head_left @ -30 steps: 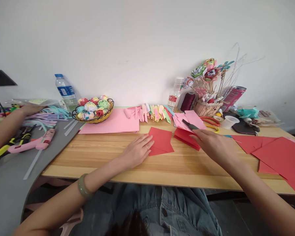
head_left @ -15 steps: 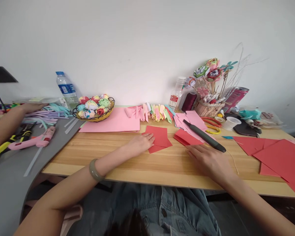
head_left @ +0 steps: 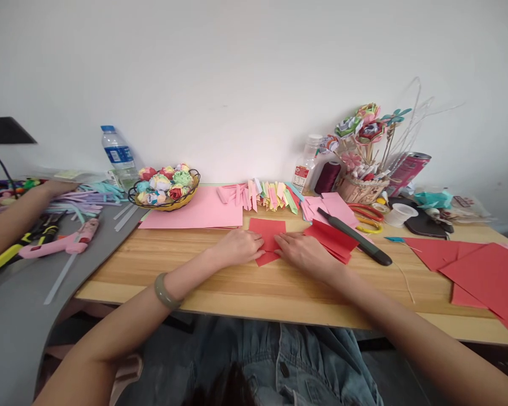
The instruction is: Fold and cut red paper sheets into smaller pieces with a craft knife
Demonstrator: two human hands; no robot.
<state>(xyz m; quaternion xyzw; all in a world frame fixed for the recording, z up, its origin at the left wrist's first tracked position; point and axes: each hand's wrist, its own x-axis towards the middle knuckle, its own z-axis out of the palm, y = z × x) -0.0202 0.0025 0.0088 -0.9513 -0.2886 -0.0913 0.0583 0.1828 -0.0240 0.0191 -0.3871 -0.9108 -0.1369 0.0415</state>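
Small squares of red paper (head_left: 268, 226) lie overlapping on the wooden table in front of me. At their left edge my left hand (head_left: 238, 248) is closed, its curled fingertips gripping the paper. Opposite it, my right hand (head_left: 302, 252) has thumb and fingertips pressed together on the right edge. A folded piece of red paper (head_left: 334, 238) stands partly open just behind my right hand. Beside that lies a dark cutter-like tool (head_left: 358, 238). Both thumbs are partly hidden.
A basket of paper flowers (head_left: 165, 207) sits on pink sheets (head_left: 211, 211), near folded paper strips (head_left: 275, 194). To the right are scissors (head_left: 366, 211) and larger red sheets (head_left: 486, 276). On the grey table at left, another person's arm (head_left: 21, 217) reaches past a pink glue gun (head_left: 74, 242).
My right hand has left the folded red paper and moved left to the red squares. The folded piece has sprung partly open. My left hand has shifted slightly to the paper's edge.
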